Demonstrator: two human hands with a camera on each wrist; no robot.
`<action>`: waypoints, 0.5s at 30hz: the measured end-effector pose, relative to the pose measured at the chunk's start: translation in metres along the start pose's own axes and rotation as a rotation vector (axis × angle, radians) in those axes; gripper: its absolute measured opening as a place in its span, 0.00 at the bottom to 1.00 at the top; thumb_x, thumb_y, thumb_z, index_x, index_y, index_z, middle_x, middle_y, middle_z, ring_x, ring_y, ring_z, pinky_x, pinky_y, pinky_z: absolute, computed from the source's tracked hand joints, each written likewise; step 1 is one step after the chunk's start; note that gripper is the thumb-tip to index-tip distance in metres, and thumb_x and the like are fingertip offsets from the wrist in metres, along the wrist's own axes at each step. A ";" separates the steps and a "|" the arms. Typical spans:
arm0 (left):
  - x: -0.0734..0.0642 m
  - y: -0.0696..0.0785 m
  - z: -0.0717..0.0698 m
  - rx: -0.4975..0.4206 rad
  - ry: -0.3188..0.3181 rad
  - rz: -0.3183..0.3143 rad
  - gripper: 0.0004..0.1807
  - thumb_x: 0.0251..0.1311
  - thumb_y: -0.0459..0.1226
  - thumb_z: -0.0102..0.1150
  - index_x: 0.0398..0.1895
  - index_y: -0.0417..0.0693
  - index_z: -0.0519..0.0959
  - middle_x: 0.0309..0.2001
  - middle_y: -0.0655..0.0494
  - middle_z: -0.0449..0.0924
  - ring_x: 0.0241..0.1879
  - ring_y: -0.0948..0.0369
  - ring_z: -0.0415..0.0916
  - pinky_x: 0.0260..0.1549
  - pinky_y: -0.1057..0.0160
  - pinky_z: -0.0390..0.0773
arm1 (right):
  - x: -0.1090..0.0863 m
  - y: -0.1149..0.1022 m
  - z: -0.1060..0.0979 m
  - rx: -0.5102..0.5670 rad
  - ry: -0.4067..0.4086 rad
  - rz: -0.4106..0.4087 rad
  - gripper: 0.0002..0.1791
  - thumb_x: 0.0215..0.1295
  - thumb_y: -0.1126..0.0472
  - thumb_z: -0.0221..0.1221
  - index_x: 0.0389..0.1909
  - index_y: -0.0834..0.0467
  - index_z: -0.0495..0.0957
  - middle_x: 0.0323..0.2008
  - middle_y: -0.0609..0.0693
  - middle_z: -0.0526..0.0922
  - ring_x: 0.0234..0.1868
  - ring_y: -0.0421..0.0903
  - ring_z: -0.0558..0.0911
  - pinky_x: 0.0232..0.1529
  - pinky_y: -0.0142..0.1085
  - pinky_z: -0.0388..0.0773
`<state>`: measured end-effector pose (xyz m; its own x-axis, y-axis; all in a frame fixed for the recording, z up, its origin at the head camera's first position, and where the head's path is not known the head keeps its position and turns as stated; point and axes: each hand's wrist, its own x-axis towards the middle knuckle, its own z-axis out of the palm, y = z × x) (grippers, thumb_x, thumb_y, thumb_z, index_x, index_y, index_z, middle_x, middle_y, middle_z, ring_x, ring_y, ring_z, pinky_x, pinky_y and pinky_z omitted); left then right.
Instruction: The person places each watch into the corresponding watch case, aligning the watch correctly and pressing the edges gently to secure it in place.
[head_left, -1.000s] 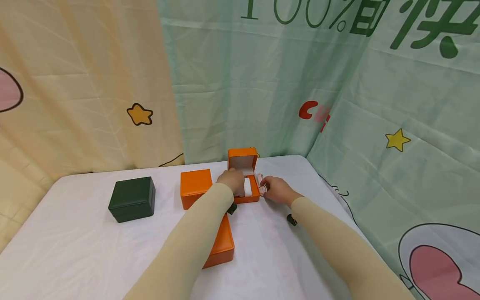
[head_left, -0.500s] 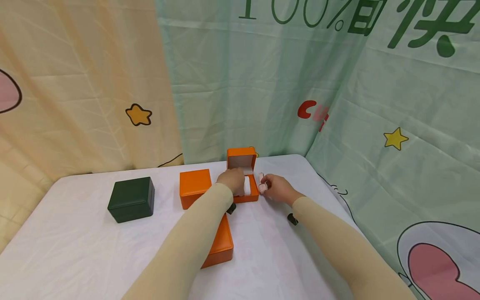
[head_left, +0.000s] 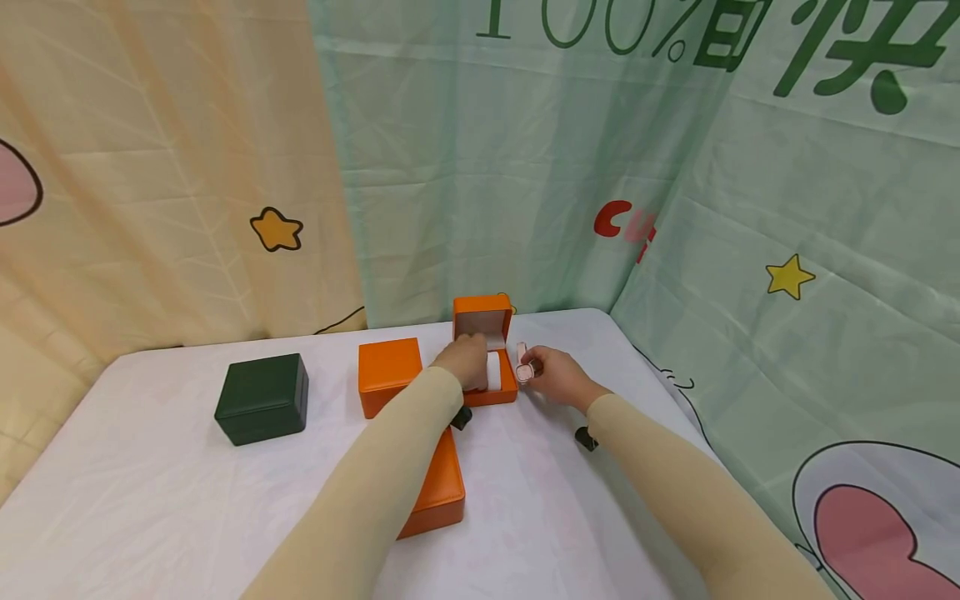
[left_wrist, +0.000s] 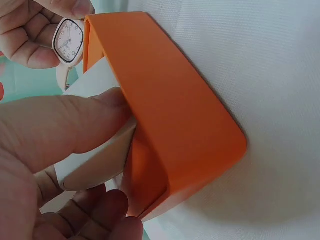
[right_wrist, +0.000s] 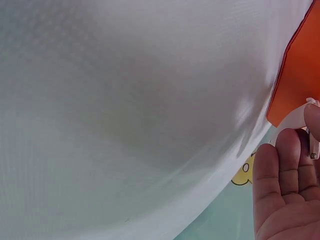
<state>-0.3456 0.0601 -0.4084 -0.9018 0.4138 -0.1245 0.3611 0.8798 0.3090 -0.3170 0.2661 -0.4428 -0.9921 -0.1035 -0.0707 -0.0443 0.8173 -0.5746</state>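
Observation:
At the back of the table an orange watch box point(head_left: 492, 399) stands with its lid up. My left hand point(head_left: 467, 362) reaches into it and pinches the white cushion point(head_left: 494, 372). In the left wrist view the thumb lies across the tilted cushion point(left_wrist: 92, 167), with fingers on its other side. Just right of the box, my right hand point(head_left: 559, 380) holds a pale pink wristwatch point(head_left: 524, 372) by its edge. The squarish watch dial point(left_wrist: 68, 41) faces the left wrist camera. In the right wrist view the pink strap point(right_wrist: 291, 121) hangs beside the orange wall.
A closed orange box point(head_left: 390, 367) sits left of the open one. Nearer, another orange box point(head_left: 441, 492) is partly hidden under the left forearm. A dark green box point(head_left: 262, 398) stands farther left on the white tablecloth point(head_left: 150, 500). Printed curtains point(head_left: 487, 167) hang behind.
In the right hand the watch has turned, so its dial shows more plainly in the head view. The left hand stays at the cushion; the boxes have not moved.

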 end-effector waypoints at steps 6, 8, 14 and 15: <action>-0.001 0.000 -0.001 -0.054 -0.037 0.001 0.29 0.62 0.36 0.72 0.63 0.42 0.72 0.56 0.47 0.84 0.42 0.52 0.79 0.54 0.55 0.84 | -0.001 0.000 0.000 -0.003 0.011 -0.019 0.17 0.67 0.66 0.68 0.56 0.59 0.79 0.46 0.53 0.84 0.46 0.48 0.79 0.53 0.41 0.82; -0.003 0.000 -0.002 -0.075 -0.036 0.007 0.26 0.64 0.36 0.70 0.63 0.44 0.72 0.54 0.48 0.84 0.42 0.52 0.79 0.53 0.54 0.84 | -0.001 0.000 0.001 0.002 0.015 -0.016 0.17 0.67 0.66 0.68 0.56 0.59 0.79 0.46 0.52 0.84 0.46 0.48 0.79 0.54 0.41 0.82; -0.004 -0.002 -0.006 -0.167 -0.027 0.016 0.22 0.66 0.35 0.68 0.60 0.49 0.74 0.48 0.52 0.85 0.42 0.52 0.79 0.50 0.55 0.83 | -0.003 -0.001 0.002 0.029 0.027 -0.014 0.19 0.67 0.66 0.69 0.57 0.59 0.79 0.49 0.53 0.85 0.48 0.49 0.80 0.58 0.44 0.83; -0.004 -0.003 -0.006 -0.188 -0.029 0.015 0.22 0.66 0.35 0.69 0.61 0.50 0.74 0.49 0.53 0.85 0.43 0.52 0.78 0.49 0.56 0.82 | -0.003 -0.001 0.002 0.028 0.029 -0.019 0.19 0.67 0.66 0.69 0.57 0.59 0.79 0.49 0.53 0.85 0.48 0.49 0.80 0.57 0.43 0.83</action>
<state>-0.3442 0.0543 -0.4028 -0.8883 0.4359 -0.1448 0.3217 0.8154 0.4813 -0.3134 0.2650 -0.4437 -0.9942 -0.1016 -0.0361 -0.0600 0.7993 -0.5979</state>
